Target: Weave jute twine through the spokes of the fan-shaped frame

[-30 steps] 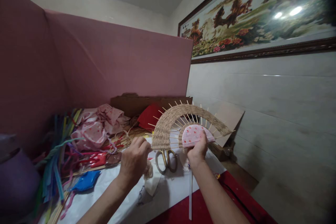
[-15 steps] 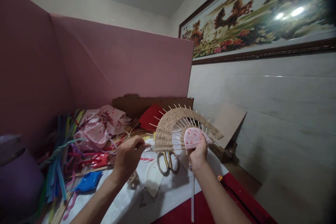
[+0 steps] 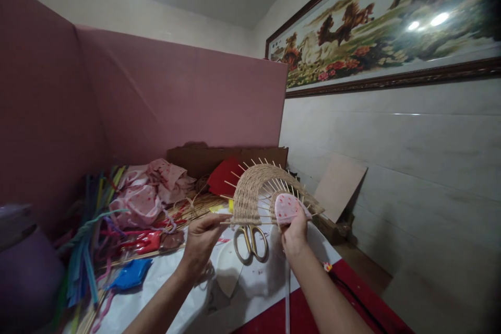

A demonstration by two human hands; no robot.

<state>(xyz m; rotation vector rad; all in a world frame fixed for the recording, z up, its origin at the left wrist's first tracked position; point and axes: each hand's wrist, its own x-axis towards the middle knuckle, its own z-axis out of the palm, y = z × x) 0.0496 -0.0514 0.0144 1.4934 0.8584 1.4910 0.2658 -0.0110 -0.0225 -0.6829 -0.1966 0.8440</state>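
Note:
A woven fan point(image 3: 246, 195) of tan cord on thin sticks is held up over the table, its stick ends poking out along the curved edge. My right hand point(image 3: 295, 235) grips it at the base, thumb on the pink spotted cloth point(image 3: 287, 207) covering its centre. At the lower left corner, my left hand point(image 3: 198, 245) has its fingers pinched together against the woven edge and the lowest stick. Gold-handled scissors point(image 3: 252, 235) lie just below the fan, their blades hidden behind it. A ball of cord point(image 3: 206, 273) is partly hidden beside my left wrist.
Pink spotted fabric point(image 3: 143, 203), blue and green strips point(image 3: 82, 258), a blue packet point(image 3: 131, 274) and a red packet point(image 3: 147, 241) crowd the left. A cardboard edge point(image 3: 188, 159) and pink partition point(image 3: 183, 99) stand behind. A leaning board point(image 3: 340, 185) rests against the right wall.
My left hand has moved right and slightly down, its fingers now meeting the fan's left corner. The fan's right end has tilted down and shifted a little left; my right hand keeps its grip.

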